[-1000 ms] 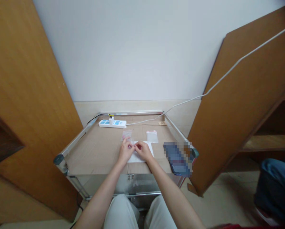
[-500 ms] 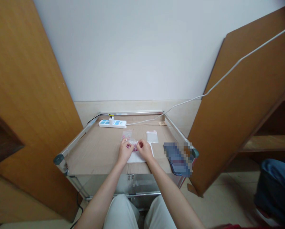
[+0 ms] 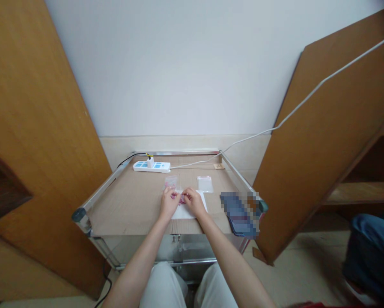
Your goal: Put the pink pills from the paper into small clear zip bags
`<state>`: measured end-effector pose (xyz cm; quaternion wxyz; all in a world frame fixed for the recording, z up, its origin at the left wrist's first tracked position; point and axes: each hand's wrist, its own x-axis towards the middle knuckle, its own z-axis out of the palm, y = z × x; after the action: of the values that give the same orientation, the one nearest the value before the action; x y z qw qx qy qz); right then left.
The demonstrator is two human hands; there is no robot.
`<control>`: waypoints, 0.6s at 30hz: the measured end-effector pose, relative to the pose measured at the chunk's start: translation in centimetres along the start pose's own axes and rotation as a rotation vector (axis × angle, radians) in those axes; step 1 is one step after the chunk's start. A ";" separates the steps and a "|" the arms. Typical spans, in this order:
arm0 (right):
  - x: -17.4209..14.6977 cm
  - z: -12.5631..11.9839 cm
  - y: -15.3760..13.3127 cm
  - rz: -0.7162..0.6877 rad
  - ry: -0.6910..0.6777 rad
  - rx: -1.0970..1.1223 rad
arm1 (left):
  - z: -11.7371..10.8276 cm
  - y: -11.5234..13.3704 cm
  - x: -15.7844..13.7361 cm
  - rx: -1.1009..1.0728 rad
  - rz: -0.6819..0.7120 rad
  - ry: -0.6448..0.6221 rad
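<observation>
Over a white sheet [image 3: 188, 212] on the cardboard-covered tabletop, my two hands work close together. My left hand [image 3: 170, 202] is closed, its fingertips pinched around a small pink-purple item [image 3: 181, 200] whose kind is too small to tell. My right hand [image 3: 193, 202] meets it from the other side, thumb and fingers pinched at the same item. Just behind my left hand lies a clear plastic bag [image 3: 171, 180] with small pink pieces in it. Behind my right hand is a stack of clear bags [image 3: 205, 184]. The fingers partly hide what they hold.
A white power strip [image 3: 151, 166] with a plug in it lies at the back left, its white cable [image 3: 249, 139] running up to the right. A blurred dark item [image 3: 239, 216] rests at the right edge. Wooden panels flank the table; a person's leg in jeans [image 3: 371, 252] is at far right.
My right fingers have shifted slightly left and curled a little, closer to my left fingertips. My left hand stays almost in place; the things on the table have not moved.
</observation>
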<state>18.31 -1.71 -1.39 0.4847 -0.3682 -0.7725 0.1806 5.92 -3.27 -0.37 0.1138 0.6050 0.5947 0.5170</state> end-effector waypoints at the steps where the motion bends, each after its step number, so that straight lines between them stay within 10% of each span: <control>1: 0.0 -0.1 0.0 -0.015 0.004 -0.001 | 0.0 0.1 0.0 0.000 -0.001 0.001; 18: 0.3 -0.1 0.5 0.020 0.017 0.186 | -0.8 -0.9 0.8 -0.279 -0.147 0.048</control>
<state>18.53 -1.10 -1.47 0.5218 -0.3306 -0.7445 0.2532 4.58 -2.75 -0.31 0.2201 0.5254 0.5624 0.5993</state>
